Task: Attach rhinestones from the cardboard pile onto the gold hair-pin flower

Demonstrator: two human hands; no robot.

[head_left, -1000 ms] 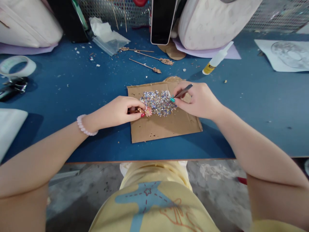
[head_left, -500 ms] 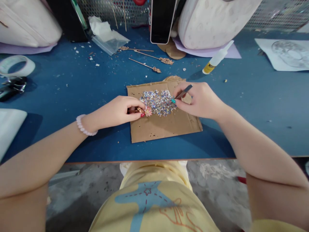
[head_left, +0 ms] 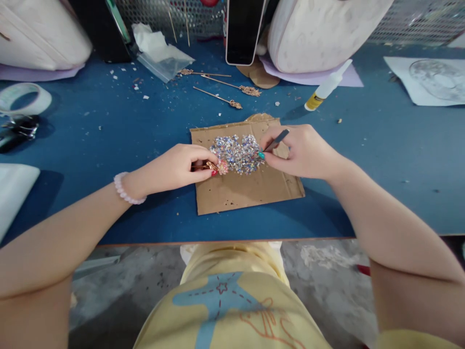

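Note:
My left hand (head_left: pixel 194 164) pinches a gold hairpin (head_left: pixel 210 166) that carries a pink flower (head_left: pixel 222 167). The flower lies at the left edge of a pile of small glittering rhinestones (head_left: pixel 240 154) in silver and blue. Beneath the pile is a piece of brown cardboard (head_left: pixel 250 194). In my right hand (head_left: pixel 290 148) are dark tweezers (head_left: pixel 278 138), held slanted between thumb and fingers. Their tips reach the right side of the pile, mostly hidden by my fingertips, and I cannot tell whether they grip a stone.
Several gold hairpins (head_left: pixel 218 98) lie behind the cardboard, near a plastic bag (head_left: pixel 165 63). A glue bottle (head_left: pixel 323 92) stands at back right, beside a phone (head_left: pixel 245 31) and a white bag (head_left: pixel 319 36). Tape (head_left: pixel 43 102) sits far left; a printed sheet (head_left: pixel 399 80) is far right.
Almost nothing differs. My right hand and the tweezers have shifted very slightly at the right edge of the pile; my left hand stays in place with the hairpin.

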